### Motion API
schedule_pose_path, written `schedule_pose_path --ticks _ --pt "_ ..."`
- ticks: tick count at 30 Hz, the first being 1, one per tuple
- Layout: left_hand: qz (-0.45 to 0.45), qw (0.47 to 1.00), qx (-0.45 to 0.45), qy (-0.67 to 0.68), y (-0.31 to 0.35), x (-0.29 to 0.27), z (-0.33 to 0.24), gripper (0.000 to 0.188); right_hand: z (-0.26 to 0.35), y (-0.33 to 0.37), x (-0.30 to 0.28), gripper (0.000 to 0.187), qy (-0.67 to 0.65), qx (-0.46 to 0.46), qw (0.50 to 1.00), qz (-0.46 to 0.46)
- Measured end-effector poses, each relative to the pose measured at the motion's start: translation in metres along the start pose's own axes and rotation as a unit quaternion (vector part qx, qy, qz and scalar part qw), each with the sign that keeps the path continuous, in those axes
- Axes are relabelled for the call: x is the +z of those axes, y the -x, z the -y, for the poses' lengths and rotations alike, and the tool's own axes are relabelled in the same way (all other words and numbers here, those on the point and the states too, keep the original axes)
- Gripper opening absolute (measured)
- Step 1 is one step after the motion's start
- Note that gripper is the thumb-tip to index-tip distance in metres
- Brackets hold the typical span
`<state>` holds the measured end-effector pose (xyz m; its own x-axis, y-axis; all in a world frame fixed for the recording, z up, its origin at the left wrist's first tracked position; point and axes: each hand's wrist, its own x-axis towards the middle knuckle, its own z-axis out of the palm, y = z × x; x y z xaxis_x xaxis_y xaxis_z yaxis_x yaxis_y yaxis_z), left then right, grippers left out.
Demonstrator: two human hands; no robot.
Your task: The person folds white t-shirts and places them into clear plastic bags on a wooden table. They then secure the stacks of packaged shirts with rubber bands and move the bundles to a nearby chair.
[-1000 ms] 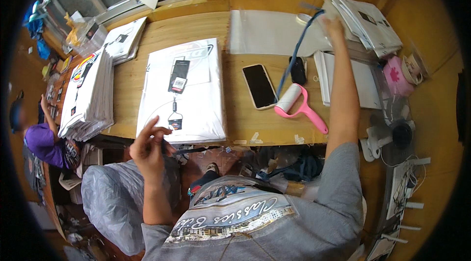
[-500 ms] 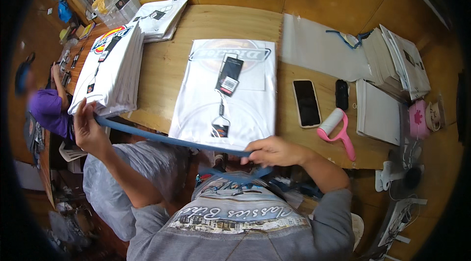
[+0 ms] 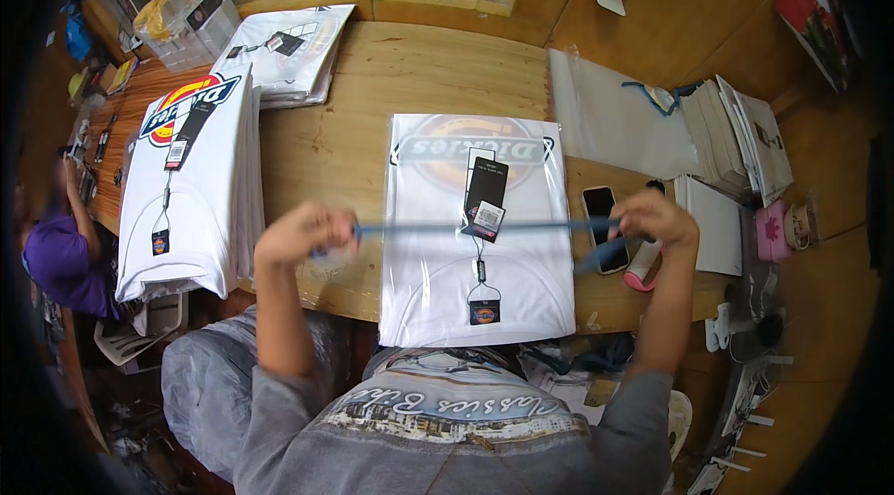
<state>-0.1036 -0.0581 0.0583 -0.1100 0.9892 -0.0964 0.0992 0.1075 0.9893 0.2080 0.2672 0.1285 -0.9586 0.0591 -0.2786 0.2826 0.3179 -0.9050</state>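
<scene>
My left hand (image 3: 303, 234) and my right hand (image 3: 656, 220) each pinch one end of a narrow blue strip (image 3: 424, 229). It is pulled straight and level, a little blurred, and a loose tail hangs by my right hand. Beneath the strip lies a folded white T-shirt in a clear plastic bag (image 3: 428, 295), its lower edge at the table's near edge. On the shirt are a faded-looking printed logo, a black hang tag (image 3: 485, 183) with a white label, and a small dark neck label (image 3: 484, 311).
A stack of folded white T-shirts (image 3: 196, 206) stands left, another pile (image 3: 289, 53) behind it. Clear bags (image 3: 615, 118), a phone (image 3: 599, 200), a pink-handled lint roller (image 3: 643, 264) and paper stacks (image 3: 712, 225) lie right. A person in purple (image 3: 70, 248) sits far left.
Both hands have risen from the table's near edge to above the bagged T-shirt, carrying the blue strip. My left hand has moved away from the shirt stack. The view has shifted.
</scene>
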Motion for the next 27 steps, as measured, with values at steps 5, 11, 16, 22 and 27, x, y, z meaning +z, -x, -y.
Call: schedule_pose_path --ticks 5,11,16,22,27 --pt "-0.283 0.958 -0.031 0.041 -0.139 -0.050 0.057 0.025 -0.076 -0.107 -0.064 0.019 0.052 0.053 0.964 -0.256" --pt "-0.394 0.894 -0.137 -0.164 -0.188 -0.070 0.137 0.021 -0.161 -0.198 -0.061 0.012 0.116 0.073 0.961 -0.242" --pt "-0.348 0.917 -0.187 0.050 -0.183 -0.056 0.136 0.014 -0.160 -0.190 -0.050 0.017 -0.116 0.229 0.914 -0.315" --pt "-0.268 0.934 -0.235 0.007 -0.139 -0.035 0.135 0.017 -0.209 -0.178 -0.031 0.018 -0.161 0.201 0.945 -0.202" --pt "-0.084 0.915 -0.334 -0.211 -0.059 0.012 0.074 0.025 -0.139 -0.117 -0.003 0.020 0.023 0.246 0.969 0.000"
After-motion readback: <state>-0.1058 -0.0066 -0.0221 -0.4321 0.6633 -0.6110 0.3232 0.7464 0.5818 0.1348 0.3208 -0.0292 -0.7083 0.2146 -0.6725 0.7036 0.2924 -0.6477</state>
